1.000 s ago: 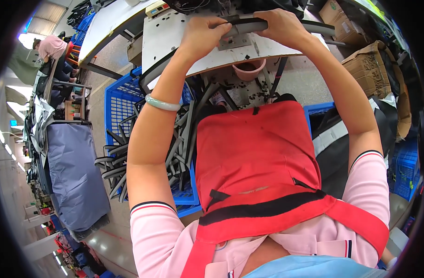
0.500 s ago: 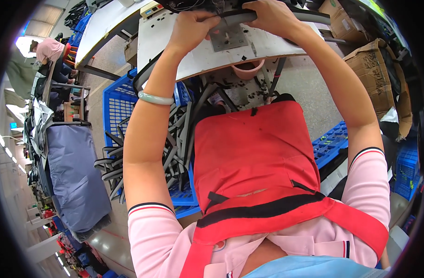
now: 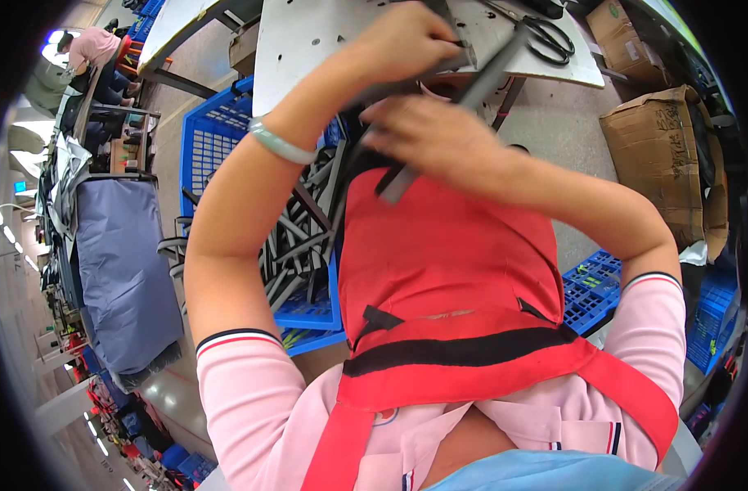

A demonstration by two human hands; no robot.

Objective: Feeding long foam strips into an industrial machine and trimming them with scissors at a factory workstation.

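Note:
My right hand [image 3: 439, 135] grips a long grey strip [image 3: 480, 82] that slants from above my red apron [image 3: 447, 245] up toward the white table [image 3: 308, 41]. My left hand [image 3: 411, 37], with a pale green bangle [image 3: 280, 143] on its wrist, is closed over the upper part of a grey strip at the table's near edge. Black scissors [image 3: 550, 37] lie on the table just right of the strip's top end.
A blue crate [image 3: 214, 135] at my left holds several grey and black strips [image 3: 296, 237]. More blue crates [image 3: 590, 290] sit at my right. A cardboard box [image 3: 668, 139] stands on the floor at right. A grey-covered cart [image 3: 124, 270] stands far left, with another person [image 3: 92, 45] beyond.
Both hands have come back from the table top toward my chest, bringing the grey strip down and tilting it over the apron. The view has shifted closer.

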